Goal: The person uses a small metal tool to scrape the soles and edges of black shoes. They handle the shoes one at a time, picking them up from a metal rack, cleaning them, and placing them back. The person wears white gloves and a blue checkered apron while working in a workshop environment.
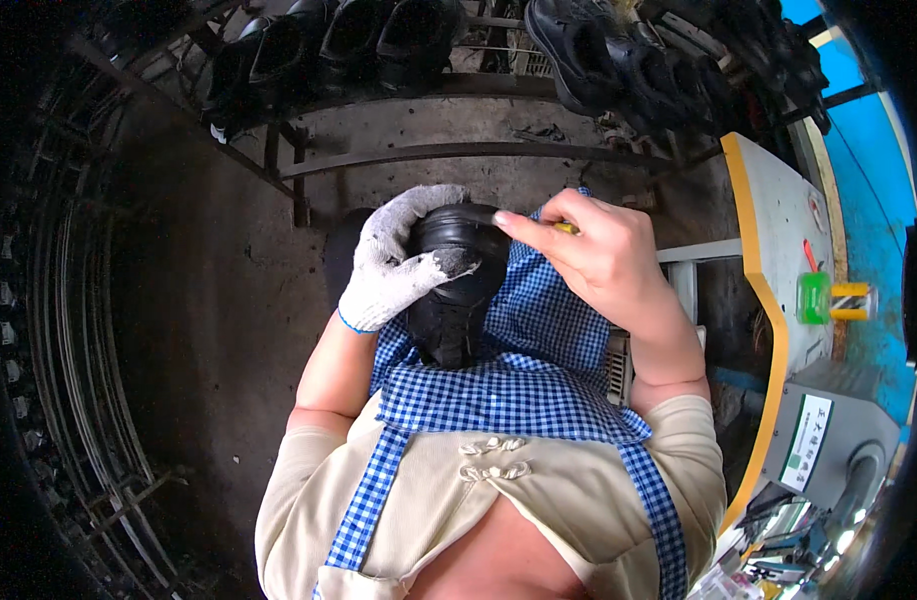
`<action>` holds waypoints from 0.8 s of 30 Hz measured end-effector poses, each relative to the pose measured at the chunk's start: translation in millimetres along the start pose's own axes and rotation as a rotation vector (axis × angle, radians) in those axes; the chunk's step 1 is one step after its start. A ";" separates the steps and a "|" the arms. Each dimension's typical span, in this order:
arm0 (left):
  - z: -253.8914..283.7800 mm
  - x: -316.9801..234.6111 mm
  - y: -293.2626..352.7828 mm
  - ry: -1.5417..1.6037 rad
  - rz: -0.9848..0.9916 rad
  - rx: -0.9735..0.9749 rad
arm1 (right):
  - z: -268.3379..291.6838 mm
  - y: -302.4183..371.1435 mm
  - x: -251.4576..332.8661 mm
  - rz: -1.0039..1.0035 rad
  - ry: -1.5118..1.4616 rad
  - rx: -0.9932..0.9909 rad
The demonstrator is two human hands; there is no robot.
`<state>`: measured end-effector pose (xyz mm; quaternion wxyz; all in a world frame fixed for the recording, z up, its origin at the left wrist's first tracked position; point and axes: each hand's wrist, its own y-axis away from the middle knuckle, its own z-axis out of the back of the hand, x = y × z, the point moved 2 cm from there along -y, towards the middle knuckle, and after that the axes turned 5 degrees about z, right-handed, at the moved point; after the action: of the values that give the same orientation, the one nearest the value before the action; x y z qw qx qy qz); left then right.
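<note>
A black shoe rests toe-away on my lap, over a blue-and-white checked apron. My left hand, in a white knitted glove with a darkened thumb tip, is wrapped round the shoe's left side, thumb across its top. At the shoe's right edge is my bare right hand, its index finger stretched to the rim of the toe. Its other fingers are curled round a thin tool, of which just a short yellow part shows. The tool's working end is hidden, so its kind cannot be told.
Black shoes line a metal rack ahead, with more shoes at its right. A white table with a yellow edge stands to my right, bearing a green container and a grey machine. Metal racking runs along the left.
</note>
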<state>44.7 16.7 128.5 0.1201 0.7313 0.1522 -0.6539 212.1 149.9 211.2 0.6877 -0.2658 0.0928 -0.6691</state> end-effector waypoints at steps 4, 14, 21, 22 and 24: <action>2.2 5.6 -0.8 -0.019 -0.064 -0.016 | -1.8 9.7 -8.1 -0.022 -0.055 -0.026; 0.4 7.6 0.7 0.039 -0.031 0.009 | 20.2 1.5 -5.9 0.055 -0.020 0.108; 1.4 7.3 2.7 0.077 -0.010 -0.008 | 12.3 0.2 -11.0 0.035 -0.093 0.073; 1.2 5.9 3.6 0.099 0.003 -0.014 | 10.8 2.6 -13.2 0.017 -0.125 0.060; 4.7 8.5 2.9 0.073 -0.022 -0.015 | -0.4 15.5 -22.0 -0.057 -0.204 -0.016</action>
<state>42.3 12.8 119.5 0.1127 0.7520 0.1691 -0.6270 223.5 170.6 198.3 0.6720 -0.3406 0.0199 -0.6573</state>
